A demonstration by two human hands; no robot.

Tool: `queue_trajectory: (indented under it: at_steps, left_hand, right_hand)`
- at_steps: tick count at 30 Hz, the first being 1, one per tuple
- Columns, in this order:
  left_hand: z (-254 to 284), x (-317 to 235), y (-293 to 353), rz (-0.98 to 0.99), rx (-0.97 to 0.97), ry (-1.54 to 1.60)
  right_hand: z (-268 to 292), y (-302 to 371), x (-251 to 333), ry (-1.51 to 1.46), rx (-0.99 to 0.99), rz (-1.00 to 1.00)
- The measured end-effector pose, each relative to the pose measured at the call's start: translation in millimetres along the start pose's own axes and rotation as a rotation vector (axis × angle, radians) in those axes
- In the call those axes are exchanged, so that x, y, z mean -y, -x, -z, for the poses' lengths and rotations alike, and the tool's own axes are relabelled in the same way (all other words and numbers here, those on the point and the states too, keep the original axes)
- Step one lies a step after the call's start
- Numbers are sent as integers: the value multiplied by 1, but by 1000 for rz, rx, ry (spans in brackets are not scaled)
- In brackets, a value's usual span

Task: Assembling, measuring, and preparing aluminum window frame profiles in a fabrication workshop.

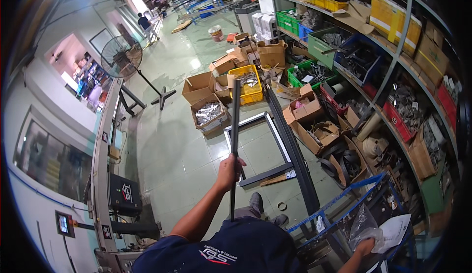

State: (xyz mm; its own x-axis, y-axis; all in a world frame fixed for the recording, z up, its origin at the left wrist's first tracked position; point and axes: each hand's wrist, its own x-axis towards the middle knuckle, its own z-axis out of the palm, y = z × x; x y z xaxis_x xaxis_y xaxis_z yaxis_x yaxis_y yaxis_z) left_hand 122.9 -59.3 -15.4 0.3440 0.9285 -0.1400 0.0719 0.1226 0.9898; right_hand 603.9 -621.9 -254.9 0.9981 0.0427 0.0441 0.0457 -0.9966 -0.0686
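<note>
My left hand (229, 171) is wrapped round a long, dark, narrow profile bar (235, 118), held upright in front of my body, its lower end near my shirt. My right hand (365, 247) is at the lower right, fingers closed at the edge of a clear plastic bag (363, 226). A white paper sheet (393, 231) lies against the bag, over a blue-framed rack (339, 201). Beyond the bar, a dark rectangular frame (268, 174) lies on the floor, beside several long dark profiles (295, 160).
Cardboard boxes (210, 113) and a yellow crate (250, 93) with metal parts stand ahead. Loaded shelves (396, 52) line the right. At left are a pedestal fan (121, 57) and a long machine (101, 174). A tape roll (281, 206) lies near my shoes. Another person (145, 25) is far off.
</note>
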Motion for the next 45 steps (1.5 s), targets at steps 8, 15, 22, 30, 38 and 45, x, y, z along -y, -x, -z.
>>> queue_trajectory:
  at_steps: [8, 15, 22, 30, 38, 45]
  left_hand:
    - [-57, -5, -27, 45, 198, 115]
    - [-84, 5, -25, 31, 305, 40]
    - [-85, 2, -30, 2, 316, 80]
    - [-92, 0, -28, 13, 478, 168]
    - [-90, 5, -26, -37, 476, 113]
    - [-86, -9, -26, -160, 463, 136]
  right_hand:
    - [-39, -18, -28, -154, 23, -121]
    - [-21, 2, -2, -139, -23, -15]
    - [-15, 27, -12, -28, -116, 12]
    - [-72, 38, -83, -70, -293, -63]
    - [-37, 102, -29, -538, -758, -232]
    - [63, 188, 113, -2190, 468, -657]
